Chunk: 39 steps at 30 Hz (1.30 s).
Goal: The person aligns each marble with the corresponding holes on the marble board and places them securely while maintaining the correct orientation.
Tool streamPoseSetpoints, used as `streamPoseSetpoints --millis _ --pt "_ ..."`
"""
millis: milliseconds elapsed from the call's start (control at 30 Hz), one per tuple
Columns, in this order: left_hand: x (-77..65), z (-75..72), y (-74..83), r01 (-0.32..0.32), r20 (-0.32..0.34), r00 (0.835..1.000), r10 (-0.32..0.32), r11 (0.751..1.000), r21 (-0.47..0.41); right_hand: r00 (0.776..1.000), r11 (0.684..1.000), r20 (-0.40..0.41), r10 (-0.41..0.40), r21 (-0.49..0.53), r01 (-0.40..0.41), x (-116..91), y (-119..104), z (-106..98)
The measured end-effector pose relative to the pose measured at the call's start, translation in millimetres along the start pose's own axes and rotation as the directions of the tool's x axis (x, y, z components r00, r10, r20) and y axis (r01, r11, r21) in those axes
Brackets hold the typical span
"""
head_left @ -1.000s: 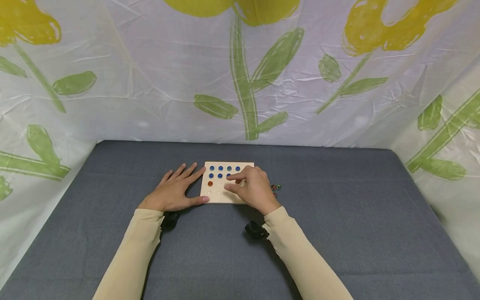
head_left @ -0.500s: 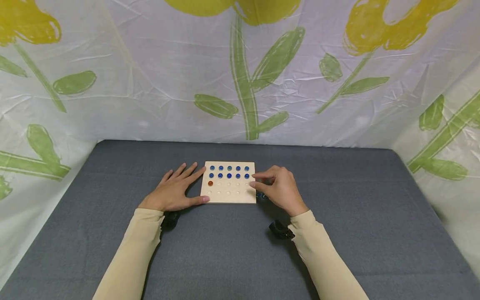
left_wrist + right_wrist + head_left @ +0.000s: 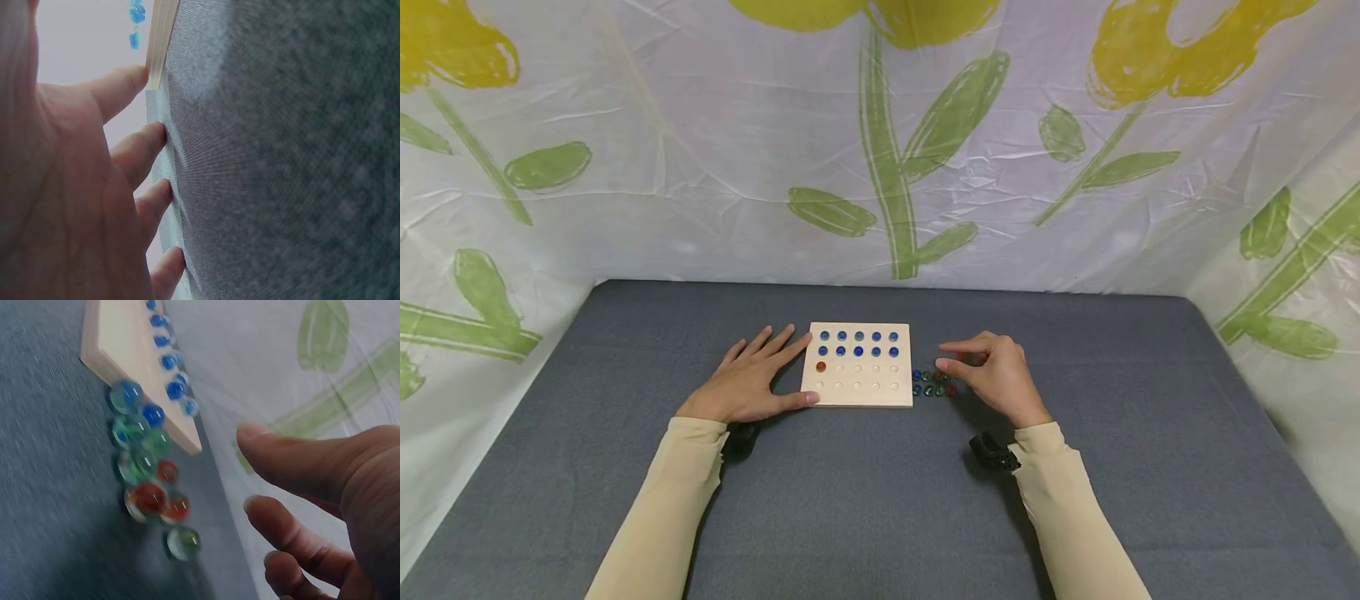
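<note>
Going left to right: seeing left hand (image 3: 741, 388) lying back-up on the bench (image 3: 865, 500), holding station over the last second, fingers spread, index tip and thumb touching the board (image 3: 867, 377) at its left edge and near left corner, probably steadying it. Seeing the board sitting between both hands, long axis running left-right, roughly parallel to the far bench edge, holes lining up in four rows along it. Counting two far rows filled with mostly blue marbles (image 3: 858, 352), orange marble (image 3: 821, 367) sitting leftmost in the third, other holes showing bare. Seeing loose marbles (image 3: 928, 390) lying just beside the board's right edge; being round, showing no pointing direction. Seeing right hand (image 3: 1000, 381) shifting right, off the board to near the loose marbles, fingers parted from thumb, pinching nothing visible. Reading that as uncovering the board; judging the filling just past halfway.
</note>
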State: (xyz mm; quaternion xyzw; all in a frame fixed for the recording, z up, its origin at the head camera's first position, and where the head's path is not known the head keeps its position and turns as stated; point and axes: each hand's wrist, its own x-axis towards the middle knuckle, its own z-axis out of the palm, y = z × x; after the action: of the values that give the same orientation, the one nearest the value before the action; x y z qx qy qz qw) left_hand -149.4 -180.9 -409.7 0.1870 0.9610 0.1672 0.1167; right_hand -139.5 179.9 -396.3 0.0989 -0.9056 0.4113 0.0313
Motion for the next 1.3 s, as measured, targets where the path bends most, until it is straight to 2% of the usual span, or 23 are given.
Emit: streamPoseSetpoints --millis 467,933,1300 --pt "0.1 -1.7 1.0 0.002 0.005 1.0 -0.002 1.0 -0.004 0.993 0.999 0.113 0.016 0.04 -0.021 2.0 25.8 -25.1" --pt "-1.1 -2.0 -0.3 0.002 0.006 1.0 -0.002 1.0 0.0 0.973 0.994 0.214 0.091 0.038 -0.101 3.6 32.2 -23.6" --pt "-0.1 -1.0 -0.7 -0.001 0.01 1.0 0.001 1.0 -0.008 0.976 0.997 0.205 0.071 0.016 -0.076 4.5 36.0 -18.2"
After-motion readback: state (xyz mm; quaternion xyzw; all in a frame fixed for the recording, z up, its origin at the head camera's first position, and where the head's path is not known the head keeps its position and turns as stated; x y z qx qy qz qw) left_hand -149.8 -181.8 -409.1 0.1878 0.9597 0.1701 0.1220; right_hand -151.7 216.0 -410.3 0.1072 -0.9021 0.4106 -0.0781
